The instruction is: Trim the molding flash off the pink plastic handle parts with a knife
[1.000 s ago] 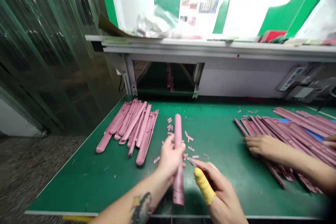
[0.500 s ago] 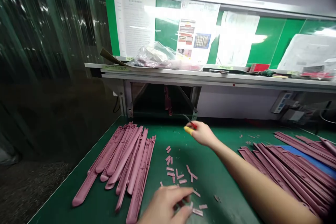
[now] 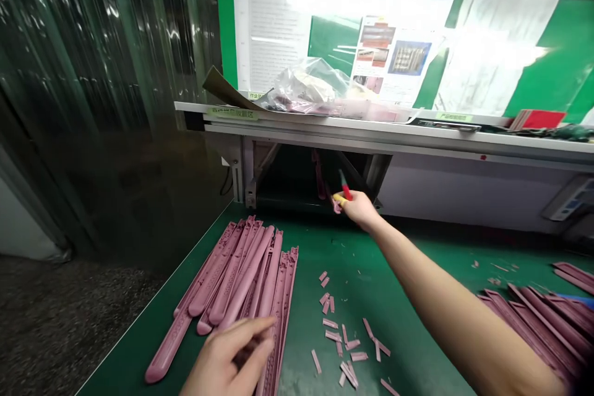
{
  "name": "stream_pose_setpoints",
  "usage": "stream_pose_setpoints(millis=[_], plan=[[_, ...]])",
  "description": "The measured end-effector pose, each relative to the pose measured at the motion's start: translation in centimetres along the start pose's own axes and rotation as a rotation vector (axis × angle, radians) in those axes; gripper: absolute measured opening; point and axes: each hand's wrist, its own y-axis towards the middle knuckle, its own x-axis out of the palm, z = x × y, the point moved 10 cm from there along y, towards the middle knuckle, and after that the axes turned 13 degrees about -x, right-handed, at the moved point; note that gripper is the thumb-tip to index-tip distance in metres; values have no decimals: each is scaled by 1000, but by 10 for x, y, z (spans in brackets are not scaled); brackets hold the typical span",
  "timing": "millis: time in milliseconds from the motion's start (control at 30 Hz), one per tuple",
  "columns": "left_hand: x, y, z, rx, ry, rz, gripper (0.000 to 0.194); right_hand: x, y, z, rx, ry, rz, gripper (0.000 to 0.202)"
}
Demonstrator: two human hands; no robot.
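My right hand (image 3: 361, 209) is reaching toward the dark opening under the shelf, closed on a tool (image 3: 345, 187) with red and yellow on its handle. A pink part (image 3: 336, 205) shows beside its fingertips; whether they grip it is unclear. Another pink strip (image 3: 320, 180) is visible inside the opening. At the bottom, my left hand (image 3: 232, 352) is over the near end of a pile of long pink strips (image 3: 245, 278), thumb and index finger apart, with nothing seen between them. Small pink pieces (image 3: 331, 335) lie scattered on the green table right of the pile.
More long pink strips (image 3: 538, 322) lie at the right, partly behind my right forearm. The shelf (image 3: 297, 128) crosses above the table, carrying a clear plastic bag (image 3: 310, 83) and a red object (image 3: 545, 119). A power strip (image 3: 568, 198) is at the right wall.
The view has shifted left and closer. My left hand has moved left from the small pieces to the long strips. My right hand's tool has tilted more upright, and a pink part now shows at its fingertips.
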Motion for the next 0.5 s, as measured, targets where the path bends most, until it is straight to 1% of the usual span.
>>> stream_pose_setpoints(millis=[67, 100, 133, 167, 200, 233, 267, 300, 333, 367, 400, 433, 467, 500], plan=[[5, 11, 44, 166, 27, 115, 40, -15, -44, -27, -54, 74, 2, 27], [14, 15, 65, 231, 26, 134, 55, -22, -68, -41, -74, 115, -2, 29], [24, 19, 84, 281, 15, 153, 79, -28, -92, -54, -94, 188, -14, 29], [32, 20, 101, 327, -1, 173, 100, -32, -116, -65, -88, 356, -10, 27], [41, 20, 117, 371, -21, 170, 102, -36, -137, -71, -57, 498, 5, 27], [50, 17, 129, 407, -43, 145, 94, -39, -155, -75, -28, 616, 20, 28], [58, 13, 137, 429, -68, 106, 81, -41, -169, -78, -16, 709, 48, 29], [65, 7, 140, 434, -94, 51, 64, -43, -178, -79, -20, 747, 86, 29], [71, 0, 139, 422, -121, -12, 48, -43, -183, -79, -40, 741, 119, 30], [76, -7, 133, 393, -151, -80, 36, -38, -185, -78, -62, 708, 143, 31], [81, -15, 124, 349, -185, -149, 25, -28, -185, -75, -72, 666, 149, 32], [86, -22, 112, 294, -220, -217, 18, -13, -184, -70, -66, 624, 142, 31], [90, -28, 98, 231, -256, -280, 13, 6, -182, -64, -45, 591, 115, 33], [93, -33, 83, 165, -288, -334, 11, 29, -181, -57, -12, 582, 80, 40]])
